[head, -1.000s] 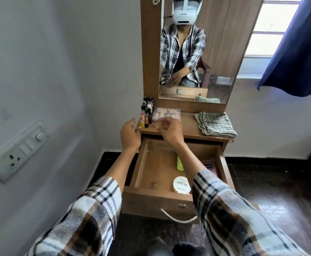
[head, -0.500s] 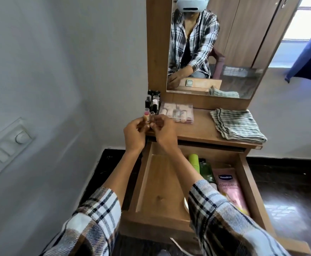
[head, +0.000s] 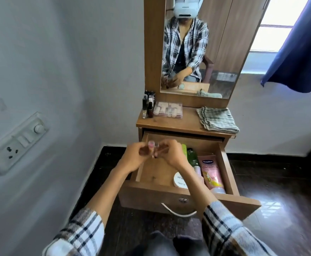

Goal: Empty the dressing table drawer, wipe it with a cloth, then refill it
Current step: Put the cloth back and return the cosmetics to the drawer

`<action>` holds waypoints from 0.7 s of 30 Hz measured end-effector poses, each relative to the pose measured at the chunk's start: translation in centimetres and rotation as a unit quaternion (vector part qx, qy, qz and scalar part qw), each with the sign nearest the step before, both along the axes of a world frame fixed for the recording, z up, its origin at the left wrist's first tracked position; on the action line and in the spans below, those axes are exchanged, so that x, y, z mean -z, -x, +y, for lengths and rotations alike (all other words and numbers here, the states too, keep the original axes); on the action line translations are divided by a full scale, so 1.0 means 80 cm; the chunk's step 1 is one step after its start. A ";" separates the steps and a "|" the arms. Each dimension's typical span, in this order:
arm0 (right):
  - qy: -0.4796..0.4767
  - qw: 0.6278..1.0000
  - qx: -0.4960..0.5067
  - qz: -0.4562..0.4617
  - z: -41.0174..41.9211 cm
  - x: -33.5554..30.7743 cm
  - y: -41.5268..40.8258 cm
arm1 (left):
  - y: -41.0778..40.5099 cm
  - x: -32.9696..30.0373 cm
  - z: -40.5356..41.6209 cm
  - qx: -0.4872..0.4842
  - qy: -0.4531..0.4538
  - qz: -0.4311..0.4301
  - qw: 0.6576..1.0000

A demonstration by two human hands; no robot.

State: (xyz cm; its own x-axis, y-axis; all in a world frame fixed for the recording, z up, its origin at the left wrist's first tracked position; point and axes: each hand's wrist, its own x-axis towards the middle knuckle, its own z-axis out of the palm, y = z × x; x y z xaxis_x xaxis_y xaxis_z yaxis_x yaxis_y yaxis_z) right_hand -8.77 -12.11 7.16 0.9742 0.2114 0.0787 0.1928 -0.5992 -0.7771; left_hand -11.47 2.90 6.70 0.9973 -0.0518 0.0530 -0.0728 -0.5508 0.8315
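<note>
- Left hand [head: 135,157]: raised over the back left corner of the open drawer [head: 178,195]; fingers curled around small bottles [head: 152,146], one with a pale pink cap. The picture is blurred, so the number of bottles cannot be told.
- Right hand [head: 171,154]: beside the left hand, fingers curled in and touching the same bottles.
- Drawer: pulled out from the dressing table [head: 176,124]. Its left part shows bare wood.
- Drawer contents, right side: a pink tube [head: 211,175] along the right wall, a dark green bottle [head: 192,157] just beside it, and a light green tube [head: 184,147] partly hidden by the right wrist.
- Drawer contents, front: a round white jar [head: 179,180] against the front wall.
- Table top: a folded striped cloth [head: 216,118] on the right, a clear flat case [head: 168,109] near the middle, and upright dark bottles [head: 148,105] at the left rear corner.
- Mirror [head: 206,43]: stands above the table top.
</note>
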 end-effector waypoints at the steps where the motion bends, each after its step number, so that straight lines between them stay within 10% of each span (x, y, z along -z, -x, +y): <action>1: 0.013 1.000 -0.003 0.013 0.000 0.006 0.009 | 0.012 -0.001 -0.001 0.002 -0.019 0.014 1.000; 11: 0.095 0.989 -0.021 0.111 0.018 0.037 0.042 | 0.042 -0.003 -0.004 0.012 -0.330 0.111 0.937; 21: 0.158 0.972 -0.054 0.164 0.033 0.053 0.023 | 0.035 -0.011 -0.015 0.063 -0.454 0.113 0.881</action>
State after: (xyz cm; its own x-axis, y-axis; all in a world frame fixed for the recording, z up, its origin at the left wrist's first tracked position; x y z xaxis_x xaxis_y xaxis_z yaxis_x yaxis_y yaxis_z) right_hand -10.58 -9.48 2.89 0.9073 0.2763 -0.3169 0.0406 -0.8078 -0.5880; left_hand -14.24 1.70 7.58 0.9606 -0.0815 -0.2657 -0.0700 -0.9962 0.0525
